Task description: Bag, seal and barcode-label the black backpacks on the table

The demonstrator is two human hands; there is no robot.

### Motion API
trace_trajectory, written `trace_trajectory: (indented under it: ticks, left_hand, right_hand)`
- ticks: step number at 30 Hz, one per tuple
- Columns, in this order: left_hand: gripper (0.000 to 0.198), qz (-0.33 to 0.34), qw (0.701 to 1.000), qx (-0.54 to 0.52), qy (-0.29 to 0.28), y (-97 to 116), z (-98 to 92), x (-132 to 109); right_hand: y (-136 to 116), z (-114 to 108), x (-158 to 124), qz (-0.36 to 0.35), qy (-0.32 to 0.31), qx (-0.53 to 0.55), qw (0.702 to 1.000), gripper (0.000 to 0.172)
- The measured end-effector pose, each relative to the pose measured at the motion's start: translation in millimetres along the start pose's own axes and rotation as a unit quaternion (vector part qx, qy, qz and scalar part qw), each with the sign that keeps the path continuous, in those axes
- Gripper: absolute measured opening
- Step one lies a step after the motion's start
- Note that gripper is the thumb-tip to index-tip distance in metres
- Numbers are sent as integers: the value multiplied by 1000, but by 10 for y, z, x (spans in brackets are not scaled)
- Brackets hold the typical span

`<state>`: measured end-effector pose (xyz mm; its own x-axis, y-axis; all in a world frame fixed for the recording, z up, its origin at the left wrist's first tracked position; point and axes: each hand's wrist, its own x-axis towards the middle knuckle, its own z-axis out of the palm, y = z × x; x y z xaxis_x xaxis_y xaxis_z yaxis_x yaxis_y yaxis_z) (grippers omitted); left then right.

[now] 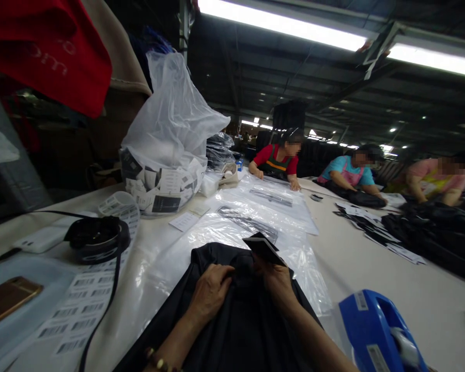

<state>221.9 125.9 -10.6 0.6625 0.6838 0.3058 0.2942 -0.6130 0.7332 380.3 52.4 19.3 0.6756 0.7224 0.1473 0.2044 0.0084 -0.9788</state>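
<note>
A black garment (236, 325) lies in front of me, its top edge over clear plastic bags (213, 232). My left hand (211, 289) pinches the garment near its top edge, fingers bent together, with a beaded bracelet at the wrist. At the right of the same edge, my right hand (275, 279) is closed round a black tag (264, 248) with a pale edge, which sticks up above the fingers. The right fingertips are partly hidden behind the tag and the cloth.
Barcode labels (81, 305), a black tape roll (96, 240) and a phone (11, 299) lie left. A bag of tags (163, 181) stands behind them. A blue tape dispenser (380, 330) is front right. Three people work across the table, near black cloth (437, 232) and tags (375, 230).
</note>
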Motion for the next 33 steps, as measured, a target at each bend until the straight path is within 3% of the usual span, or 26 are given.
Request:
trace_trajectory:
  ticks: [4, 6, 10, 13, 16, 21, 23, 25, 27, 29, 31, 33]
  left_hand:
    - [51, -82, 996, 4, -25, 50, -46, 71]
    - [59, -131, 989, -50, -42, 82, -101, 190]
    - [29, -184, 961, -203, 27, 124, -197, 522]
    - [34, -208, 937, -278, 47, 110, -184, 711]
    - [50, -224, 905, -360, 18, 55, -118, 784]
    - [52, -215, 881, -415, -76, -41, -30, 770]
    - [51, -205, 889, -395, -110, -57, -12, 765]
    - [48, -191, 908, -350, -130, -61, 2, 768]
    - [43, -176, 926, -302, -145, -60, 12, 773]
    - [42, -173, 935, -273, -148, -54, 14, 774]
    - [45, -162, 943, -247, -156, -45, 8, 767]
    - [47, -143, 950, -223, -168, -33, 2, 756]
  right_hand:
    - [78, 168, 48, -5, 2, 8, 1000, 47]
    - [110, 195, 57, -33, -2, -2, 999, 44]
    - [125, 169, 41, -131, -18, -37, 991, 33]
    - [143, 166, -7, -193, -33, -62, 979, 22]
    - [198, 201, -71, -252, -56, -98, 961, 27]
    - [253, 207, -152, -348, -98, -154, 919, 37]
    - [250, 174, -158, -362, -87, -180, 910, 34]
    - [256, 138, -142, -383, -31, -229, 894, 28]
    - [281, 114, -109, -373, 64, -280, 882, 25]
    - [318, 110, -72, -302, 134, -310, 891, 29]
    - [357, 121, -43, -204, 134, -319, 916, 37]
    - [384, 136, -30, -141, 94, -323, 931, 39]
